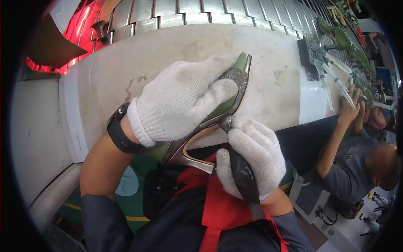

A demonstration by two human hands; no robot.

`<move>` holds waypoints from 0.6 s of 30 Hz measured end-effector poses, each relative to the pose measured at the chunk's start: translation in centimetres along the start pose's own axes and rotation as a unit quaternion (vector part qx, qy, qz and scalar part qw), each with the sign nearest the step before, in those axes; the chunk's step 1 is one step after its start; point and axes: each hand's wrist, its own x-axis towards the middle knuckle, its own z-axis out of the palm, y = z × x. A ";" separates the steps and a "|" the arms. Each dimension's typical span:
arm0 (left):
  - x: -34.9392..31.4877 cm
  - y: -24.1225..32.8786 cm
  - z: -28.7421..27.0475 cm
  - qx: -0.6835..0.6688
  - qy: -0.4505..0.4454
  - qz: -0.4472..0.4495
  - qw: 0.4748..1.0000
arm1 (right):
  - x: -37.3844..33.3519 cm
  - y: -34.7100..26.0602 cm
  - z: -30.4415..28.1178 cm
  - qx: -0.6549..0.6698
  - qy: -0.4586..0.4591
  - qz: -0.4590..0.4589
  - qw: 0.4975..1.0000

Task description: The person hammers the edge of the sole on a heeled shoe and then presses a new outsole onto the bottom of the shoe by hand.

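Observation:
A high-heeled shoe (238, 79) with a green insole, a glittery strap and a metallic dark sole edge lies on its side over the bench's near edge. Its slim heel points toward me. My left hand (180, 98), in a white knit glove, is closed over the shoe's upper side, fingers toward the toe. In my gloved right hand (264, 155) is a black, tapered tool handle (243, 174), of a kind I cannot make out. The dark rounded end of the tool sits against or close by the sole edge at the arch; the glove hides part of it.
A pale, stained workbench (159, 48) lies beneath the hands, with a metal slat conveyor (189, 11) beyond it. Syringe-like tubes (331, 77) stand in a dark holder (309, 56) at the right. A co-worker (352, 159) works there near green shoes (343, 40). Red light glows far left.

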 end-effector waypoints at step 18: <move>-0.4 -0.6 0.3 0.013 0.044 0.000 0.999 | 0.1 -1.4 1.8 0.344 -0.071 0.168 0.921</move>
